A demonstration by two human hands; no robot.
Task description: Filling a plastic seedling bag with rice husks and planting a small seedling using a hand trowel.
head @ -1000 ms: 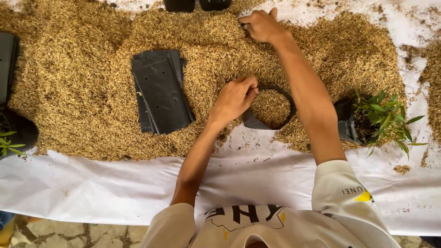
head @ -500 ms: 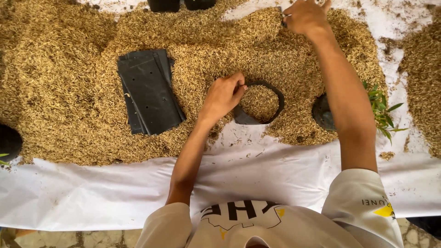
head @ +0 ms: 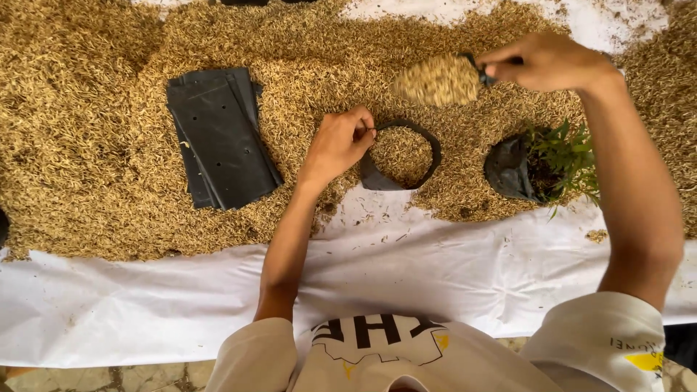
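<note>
Black, floppy plastic grow bag (head: 401,155) stands part-filled in the rice husks (head: 94,131); the left hand (head: 337,141) pinches its rim open, the best hold, while the right hand (head: 544,62), closed around a scoop (head: 439,78), carries light, loose husk above.

We see open white sheet (head: 406,254) at six o'clock; the flat bags (head: 218,134) block nine o'clock, the seedling (head: 544,163) three o'clock.

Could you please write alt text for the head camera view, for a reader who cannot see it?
The right hand lifts a scoop of rice husk above an open black grow bag, whose rim the left hand holds; flat black bags and a potted seedling lie alongside.
</note>
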